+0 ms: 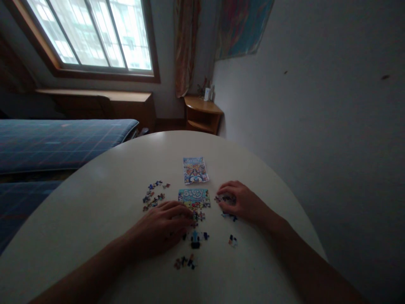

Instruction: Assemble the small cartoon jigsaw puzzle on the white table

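My left hand (pixel 166 223) rests over the left side of a partly joined jigsaw puzzle (pixel 196 216), its fingers stretched to the right and slightly bent. The puzzle part beneath that hand is hidden. Just above lies a blue printed card (pixel 194 195) that reads "Bluey", its lower edge meeting the joined pieces. To the right, my right hand (pixel 236 200) is over a small group of loose puzzle pieces (pixel 225 198), thumb and fingers apart around them. More pieces (pixel 230 216) lie under its wrist side. Below the left fingers is a joined puzzle section (pixel 195 240) with a blue figure.
A printed packet (pixel 195 171) lies beyond the card. Loose pieces (pixel 153 196) spread at the left, others (pixel 186 262) near me, and a small piece cluster (pixel 233 241) at the right. Everything is on a round white table (pixel 104 202). A wall (pixel 316 126) borders the right.
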`<state>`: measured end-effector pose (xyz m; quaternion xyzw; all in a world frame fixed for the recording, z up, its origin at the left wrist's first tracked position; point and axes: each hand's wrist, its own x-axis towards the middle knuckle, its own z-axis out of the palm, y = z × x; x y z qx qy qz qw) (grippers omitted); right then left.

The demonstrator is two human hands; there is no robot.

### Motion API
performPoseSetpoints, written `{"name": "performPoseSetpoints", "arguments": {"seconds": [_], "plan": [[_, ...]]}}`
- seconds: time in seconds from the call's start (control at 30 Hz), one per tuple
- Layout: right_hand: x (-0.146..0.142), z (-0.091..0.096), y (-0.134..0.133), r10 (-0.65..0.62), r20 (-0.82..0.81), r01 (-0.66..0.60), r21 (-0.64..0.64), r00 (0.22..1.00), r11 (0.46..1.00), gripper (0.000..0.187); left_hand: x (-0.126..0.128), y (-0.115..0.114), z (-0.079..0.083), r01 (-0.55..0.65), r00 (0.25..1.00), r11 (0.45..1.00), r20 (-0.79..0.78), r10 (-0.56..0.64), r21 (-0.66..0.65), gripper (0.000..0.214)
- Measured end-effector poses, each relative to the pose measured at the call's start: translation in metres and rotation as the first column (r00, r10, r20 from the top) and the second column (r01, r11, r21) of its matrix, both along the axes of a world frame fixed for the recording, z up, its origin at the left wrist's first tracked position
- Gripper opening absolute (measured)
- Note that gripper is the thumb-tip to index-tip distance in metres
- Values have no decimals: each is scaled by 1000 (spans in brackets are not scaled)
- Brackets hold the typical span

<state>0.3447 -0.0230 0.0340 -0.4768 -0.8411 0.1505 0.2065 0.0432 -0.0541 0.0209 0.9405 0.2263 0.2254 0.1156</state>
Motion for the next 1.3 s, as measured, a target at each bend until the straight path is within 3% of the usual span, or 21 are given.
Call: {"name": "performPoseSetpoints", "arguments": {"seconds": [0.27,0.53,0.7,1.13,1.3], "plan": [[12,5,-1,4,-27,-7,-98,1000,995,31,0,0,0,-1,1000,1000,-9,1,-7,30],[39,11,4,-65,-22,61,-159,998,985,17,-1,0,-1,4,1000,1000,-11,-4,-26,32],[45,16,2,-109,-30,98,-263,994,960,23,-2,1,-3,3,999,1000,-33,-4,-22,34],[57,17,-1,-188,-47,164,-311,981,936,21,-1,1,-2,-2,999,1000,-34,2,17,30],[57,24,-8,-84,-58,61,-328,995,943,18,-1,2,-3,-4,1000,999,-17,5,39,30]]}}
